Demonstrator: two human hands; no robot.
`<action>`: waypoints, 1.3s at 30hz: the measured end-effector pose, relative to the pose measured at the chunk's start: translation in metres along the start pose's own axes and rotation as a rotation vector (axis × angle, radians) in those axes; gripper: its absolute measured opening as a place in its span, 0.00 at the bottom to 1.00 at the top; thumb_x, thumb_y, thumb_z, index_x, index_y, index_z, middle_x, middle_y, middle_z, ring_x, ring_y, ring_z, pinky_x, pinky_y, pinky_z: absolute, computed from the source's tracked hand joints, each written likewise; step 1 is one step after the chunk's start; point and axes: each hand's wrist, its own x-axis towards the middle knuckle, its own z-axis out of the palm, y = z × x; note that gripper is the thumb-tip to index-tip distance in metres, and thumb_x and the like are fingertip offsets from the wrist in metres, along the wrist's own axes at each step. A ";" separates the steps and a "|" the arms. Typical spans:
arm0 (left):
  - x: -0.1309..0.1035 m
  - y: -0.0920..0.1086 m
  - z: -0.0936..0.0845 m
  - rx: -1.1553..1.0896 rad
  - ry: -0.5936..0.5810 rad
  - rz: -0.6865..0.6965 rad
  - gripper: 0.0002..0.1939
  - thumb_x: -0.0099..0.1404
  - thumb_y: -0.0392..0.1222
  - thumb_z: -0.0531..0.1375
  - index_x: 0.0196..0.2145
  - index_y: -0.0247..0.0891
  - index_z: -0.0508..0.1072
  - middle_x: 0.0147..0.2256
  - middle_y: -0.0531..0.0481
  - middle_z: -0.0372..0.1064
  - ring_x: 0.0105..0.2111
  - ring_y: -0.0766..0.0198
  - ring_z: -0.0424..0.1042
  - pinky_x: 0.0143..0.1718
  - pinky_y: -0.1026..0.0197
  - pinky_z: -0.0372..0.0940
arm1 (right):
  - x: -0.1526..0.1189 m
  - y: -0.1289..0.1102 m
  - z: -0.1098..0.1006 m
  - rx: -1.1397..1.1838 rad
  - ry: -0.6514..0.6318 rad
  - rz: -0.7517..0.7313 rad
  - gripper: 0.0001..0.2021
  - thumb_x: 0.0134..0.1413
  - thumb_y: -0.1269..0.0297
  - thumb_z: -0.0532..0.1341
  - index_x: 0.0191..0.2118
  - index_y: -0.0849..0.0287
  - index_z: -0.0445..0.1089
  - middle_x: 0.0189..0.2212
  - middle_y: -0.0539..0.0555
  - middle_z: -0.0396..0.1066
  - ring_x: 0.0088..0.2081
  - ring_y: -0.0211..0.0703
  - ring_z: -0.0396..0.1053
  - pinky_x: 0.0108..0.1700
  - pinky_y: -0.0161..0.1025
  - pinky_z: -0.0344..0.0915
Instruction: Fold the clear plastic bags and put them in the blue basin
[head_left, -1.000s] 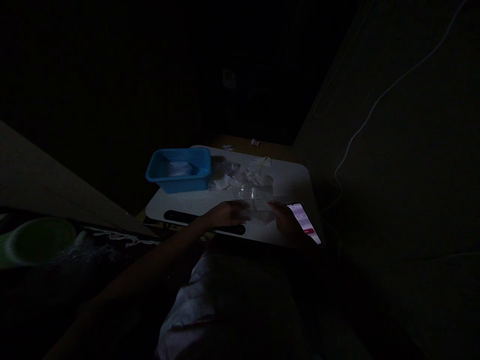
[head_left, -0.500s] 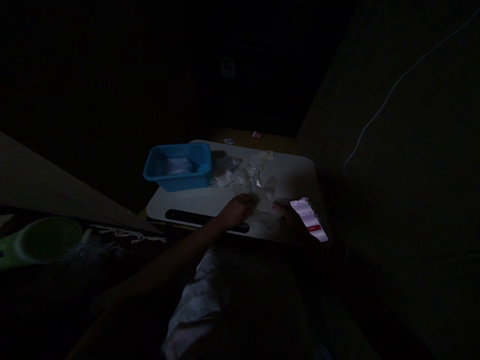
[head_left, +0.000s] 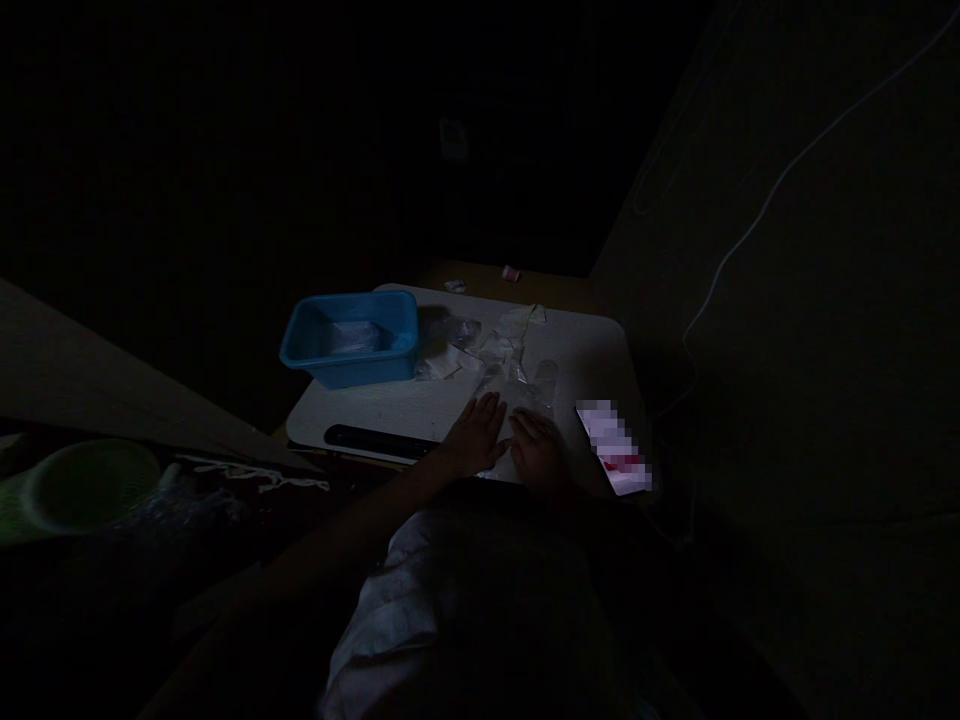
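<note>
left hand (head_left: 475,436): flat, palm down | right hand (head_left: 537,452): flat beside it | both on clear plastic (head_left: 527,396), gripping nothing

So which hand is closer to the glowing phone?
The right hand, lying between the phone and the left hand, which is on the blue tub side.

creased pale garment (head_left: 391,610), mostly in shadow; left forearm (head_left: 386,508), left hand (head_left: 475,438), right hand (head_left: 537,452) bare
</note>
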 end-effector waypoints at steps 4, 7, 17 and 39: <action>-0.004 -0.005 0.000 0.023 0.011 -0.035 0.36 0.65 0.57 0.45 0.60 0.25 0.49 0.60 0.30 0.42 0.61 0.47 0.42 0.58 0.46 0.41 | -0.007 0.007 0.001 0.021 0.071 0.013 0.19 0.49 0.72 0.51 0.48 0.64 0.66 0.50 0.62 0.65 0.54 0.52 0.58 0.55 0.52 0.55; -0.006 -0.007 0.000 0.016 0.024 -0.032 0.36 0.65 0.58 0.44 0.60 0.26 0.49 0.61 0.31 0.41 0.61 0.47 0.41 0.58 0.45 0.40 | -0.018 0.026 0.000 0.087 0.253 0.122 0.21 0.49 0.71 0.50 0.51 0.62 0.62 0.53 0.61 0.60 0.57 0.53 0.53 0.55 0.55 0.55; 0.000 -0.010 -0.006 -0.028 0.124 -0.076 0.27 0.68 0.50 0.41 0.57 0.29 0.56 0.58 0.36 0.51 0.59 0.52 0.48 0.57 0.46 0.44 | -0.038 0.049 0.015 0.193 0.196 0.139 0.18 0.53 0.66 0.48 0.48 0.60 0.66 0.50 0.59 0.65 0.53 0.48 0.60 0.53 0.51 0.61; 0.024 -0.002 -0.001 -0.011 0.098 -0.042 0.25 0.67 0.50 0.45 0.59 0.39 0.52 0.60 0.36 0.48 0.59 0.45 0.49 0.54 0.35 0.40 | -0.042 0.053 0.016 0.208 0.177 0.131 0.20 0.51 0.68 0.48 0.49 0.65 0.64 0.50 0.64 0.65 0.54 0.50 0.60 0.53 0.53 0.60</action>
